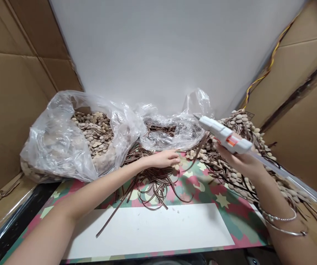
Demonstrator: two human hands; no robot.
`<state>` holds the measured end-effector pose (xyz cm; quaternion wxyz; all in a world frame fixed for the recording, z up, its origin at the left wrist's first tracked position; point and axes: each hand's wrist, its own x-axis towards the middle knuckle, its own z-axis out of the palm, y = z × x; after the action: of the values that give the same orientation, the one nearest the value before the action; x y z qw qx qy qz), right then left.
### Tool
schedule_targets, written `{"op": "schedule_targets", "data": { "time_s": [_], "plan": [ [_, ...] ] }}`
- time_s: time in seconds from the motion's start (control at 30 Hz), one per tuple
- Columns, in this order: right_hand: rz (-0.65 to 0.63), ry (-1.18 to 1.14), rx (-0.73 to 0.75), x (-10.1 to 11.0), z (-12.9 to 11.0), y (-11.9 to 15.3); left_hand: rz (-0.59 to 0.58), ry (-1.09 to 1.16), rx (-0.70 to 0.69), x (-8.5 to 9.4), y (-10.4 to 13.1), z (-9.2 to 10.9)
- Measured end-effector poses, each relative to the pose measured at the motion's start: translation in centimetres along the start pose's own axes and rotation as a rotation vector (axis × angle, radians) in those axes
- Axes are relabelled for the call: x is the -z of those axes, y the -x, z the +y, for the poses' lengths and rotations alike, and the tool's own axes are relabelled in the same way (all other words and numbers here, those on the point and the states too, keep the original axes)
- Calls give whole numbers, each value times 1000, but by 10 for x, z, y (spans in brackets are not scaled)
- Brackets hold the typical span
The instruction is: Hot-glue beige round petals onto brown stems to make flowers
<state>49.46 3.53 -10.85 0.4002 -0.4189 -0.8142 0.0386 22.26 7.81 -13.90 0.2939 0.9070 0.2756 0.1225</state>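
My right hand (pixel 238 158) is closed round a white glue gun (pixel 225 134) whose nozzle points up and left. A brown strip (pixel 198 152) hangs down beside that hand. Over the table's middle, my left hand (pixel 165 159) reaches right with its fingers bent downward, close to small pale discs (pixel 177 166); whether it grips any is too small to tell. Loose brown strips (pixel 154 184) lie under and in front of my left hand and wrist.
An open plastic bag (pixel 61 147) of pale discs stands left. Behind the hands lies another bag (pixel 197 127) with brown strips. Strips with discs (pixel 241 184) are heaped right. White paper (pixel 158 228) covers the front of the patterned cloth (pixel 244 221). Cardboard walls flank the table.
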Motion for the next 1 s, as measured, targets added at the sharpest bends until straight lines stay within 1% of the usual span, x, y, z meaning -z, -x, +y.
{"op": "schedule_targets", "data": {
  "time_s": [0.1, 0.2, 0.3, 0.4, 0.5, 0.57, 0.63, 0.67, 0.73, 0.77, 0.83, 0.87, 0.93, 1.0],
  "plan": [
    [14, 74, 30, -3, 4, 2, 12, -29, 22, 12, -22, -18],
    [-43, 126, 8, -1, 15, 4, 49, -24, 42, 32, -31, -31],
    [-176, 129, -17, 3, 24, 5, 111, -16, 66, 52, -34, -41],
    [-319, 94, 4, 5, 22, 4, 164, 7, 99, 66, -37, -49],
    [-422, 56, 2, 2, 14, 4, 162, 23, 129, 74, -35, -50],
    [-471, 48, -5, -2, 9, 5, 159, 22, 143, 75, -26, -41],
    [-496, 52, -3, -5, 4, 6, 126, 31, 136, 70, -11, -23],
    [-493, 53, 2, -6, 2, 6, 72, 54, 123, 65, -2, -11],
    [-471, 43, 19, -9, -2, 6, -113, 115, 63, 48, 15, 14],
    [-457, 31, 27, -10, -3, 6, -150, 117, 26, 38, 22, 26],
    [-433, 2, 41, -11, -7, 6, -155, 132, -45, 14, 30, 45],
    [-426, -11, 50, -12, -8, 5, -135, 165, -60, 3, 31, 50],
    [-412, -20, 66, -14, -10, 5, -63, 216, -34, -13, 29, 55],
    [-390, -13, 68, -15, -9, 4, -15, 198, -10, -20, 25, 51]
  ]
}}
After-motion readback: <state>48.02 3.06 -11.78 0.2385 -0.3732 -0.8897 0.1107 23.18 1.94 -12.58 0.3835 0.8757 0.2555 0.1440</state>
